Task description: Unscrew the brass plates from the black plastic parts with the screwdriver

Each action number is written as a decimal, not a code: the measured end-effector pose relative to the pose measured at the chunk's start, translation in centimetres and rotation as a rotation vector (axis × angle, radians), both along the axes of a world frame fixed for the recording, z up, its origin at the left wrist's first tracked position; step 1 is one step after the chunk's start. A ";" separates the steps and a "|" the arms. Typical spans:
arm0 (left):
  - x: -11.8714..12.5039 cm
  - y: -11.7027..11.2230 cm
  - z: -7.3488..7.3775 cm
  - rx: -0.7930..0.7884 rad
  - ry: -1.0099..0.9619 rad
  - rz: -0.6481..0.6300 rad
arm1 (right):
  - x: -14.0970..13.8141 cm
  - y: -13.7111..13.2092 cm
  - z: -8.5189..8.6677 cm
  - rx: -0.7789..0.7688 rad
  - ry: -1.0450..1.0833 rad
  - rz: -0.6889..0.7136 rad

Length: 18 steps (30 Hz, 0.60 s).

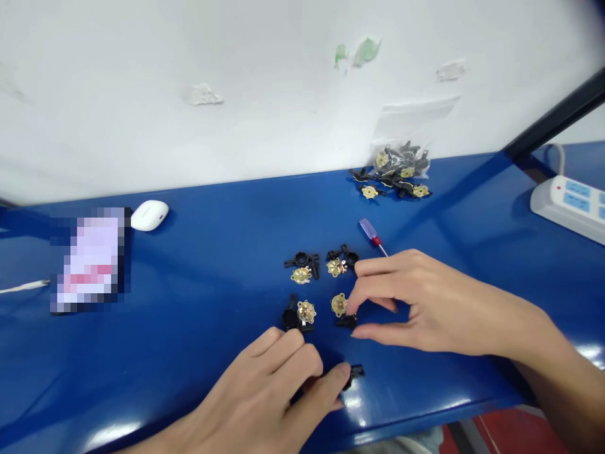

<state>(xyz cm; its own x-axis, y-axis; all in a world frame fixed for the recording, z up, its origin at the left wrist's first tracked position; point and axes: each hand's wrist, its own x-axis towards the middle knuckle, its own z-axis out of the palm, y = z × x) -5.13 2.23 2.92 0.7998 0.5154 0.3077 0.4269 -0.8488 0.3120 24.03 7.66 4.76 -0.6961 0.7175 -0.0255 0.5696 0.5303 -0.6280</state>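
Near the front edge of the blue table, my left hand [278, 384] pinches a black plastic part [356, 372] between thumb and fingers; most of the part is hidden by the hand. My right hand [411, 306] is palm-down to the right, its thumb and index finger apart on either side of a small black piece [347, 322]. A round brass-coloured plate [339, 304] lies by that index fingertip. Further groups lie around: a brass plate [306, 312] beside a black ring-shaped holder [290, 318], another plate [301, 275], and one more plate [336, 267] behind my right fingers.
A small screwdriver [370, 232] lies beyond my right hand. At the wall is a clear bag [409, 135] with similar parts, several spilled in front. A phone [92, 258], a white earbud case [150, 215] and a power strip [571, 205] flank the table [212, 252].
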 end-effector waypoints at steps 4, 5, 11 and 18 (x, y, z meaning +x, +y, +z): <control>-0.1 0.6 0.7 -0.040 0.025 0.003 | 0.0 -0.2 -0.5 0.042 -0.056 0.019; -0.1 0.7 0.7 -0.032 0.008 0.024 | 0.0 -0.2 -0.6 0.041 -0.064 0.025; 0.1 0.4 -0.9 -0.010 -0.040 0.078 | -0.3 -0.3 -0.7 0.021 -0.084 0.057; 0.0 0.4 -0.8 -0.050 -0.185 0.157 | -0.5 -0.8 -0.3 0.043 0.084 0.076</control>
<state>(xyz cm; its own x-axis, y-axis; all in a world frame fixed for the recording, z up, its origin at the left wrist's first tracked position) -5.13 2.66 2.10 0.6410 0.6473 0.4125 0.4841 -0.7580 0.4371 23.48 6.86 4.46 -0.7469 0.6617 0.0654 0.4728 0.5977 -0.6475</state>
